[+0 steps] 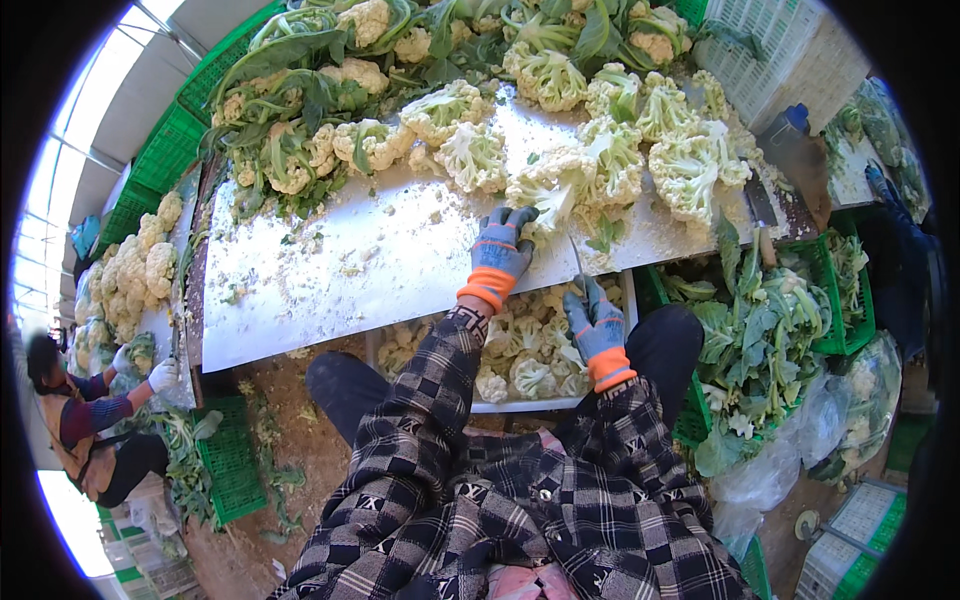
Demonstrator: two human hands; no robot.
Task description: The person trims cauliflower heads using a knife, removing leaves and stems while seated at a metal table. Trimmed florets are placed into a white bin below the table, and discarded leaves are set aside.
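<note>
My left hand [504,244], in a grey-blue glove with an orange cuff, is against the lower left of a cut cauliflower piece [553,196] on the white work surface [337,277]; whether its fingers grip the piece is hard to tell. In my right hand [596,319], gloved alike, is a knife [577,256], its narrow blade pointing up and away near the table's edge. Several more cut cauliflower pieces [690,176] lie to the right and beyond. Below the edge, between my knees, a white tray [480,407] holds small florets [534,377].
Leafy cauliflower heads [360,75] are heaped along the far side. A white crate [784,60] stands far right. Another knife [761,206] lies at the table's right end. Leaves fill a green crate [694,420] beside my right knee. A co-worker [90,420] sits far left.
</note>
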